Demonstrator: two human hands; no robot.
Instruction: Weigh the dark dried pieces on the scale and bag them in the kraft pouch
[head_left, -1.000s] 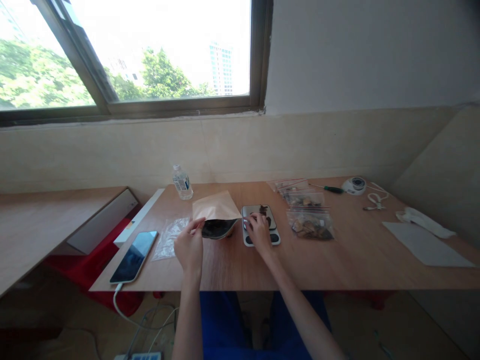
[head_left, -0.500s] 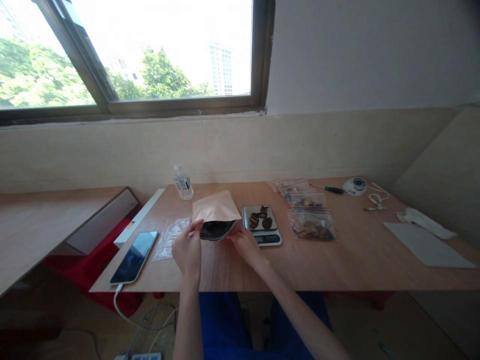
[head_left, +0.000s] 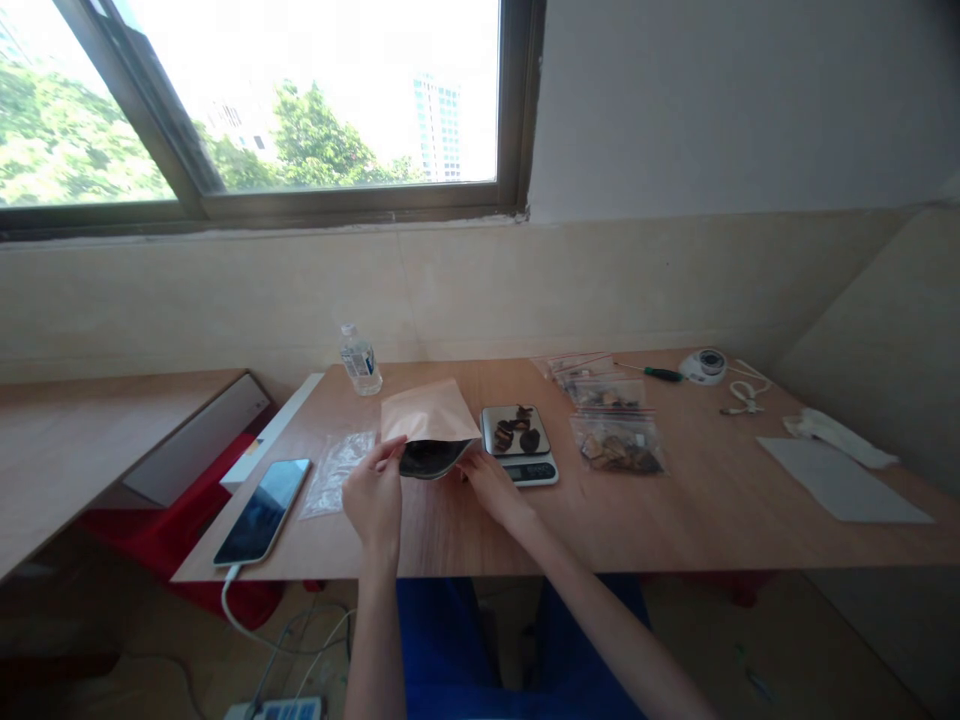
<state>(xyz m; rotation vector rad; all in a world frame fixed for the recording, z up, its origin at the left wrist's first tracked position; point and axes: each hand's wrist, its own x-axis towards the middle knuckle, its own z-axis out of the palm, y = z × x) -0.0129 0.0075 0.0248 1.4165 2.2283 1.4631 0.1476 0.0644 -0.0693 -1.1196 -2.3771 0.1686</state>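
Observation:
A brown kraft paper pouch [head_left: 429, 410] is held above the table with its dark-lined mouth open toward me. My left hand [head_left: 375, 490] pinches the left corner of that mouth. At the right corner, my right hand [head_left: 491, 485] grips the rim, its fingertips partly hidden under the pouch. What lies inside is too dark to make out. Just right of the pouch stands a small white digital kitchen scale [head_left: 537, 470], with several dark brown dried pieces, like dried mushrooms [head_left: 529, 440], on its plate.
Zip bags of dried pieces [head_left: 619, 452] lie right of the scale. Left are a clear plastic bag [head_left: 339, 475], a plugged-in phone [head_left: 262, 512] and a water bottle [head_left: 361, 362]. Farther right are a green-handled screwdriver [head_left: 664, 375], a dome camera [head_left: 703, 367] and a white sheet [head_left: 844, 482].
The view has shifted slightly, so everything sits a little higher and further left. Both hands keep their hold on the pouch, which stays nearly in place.

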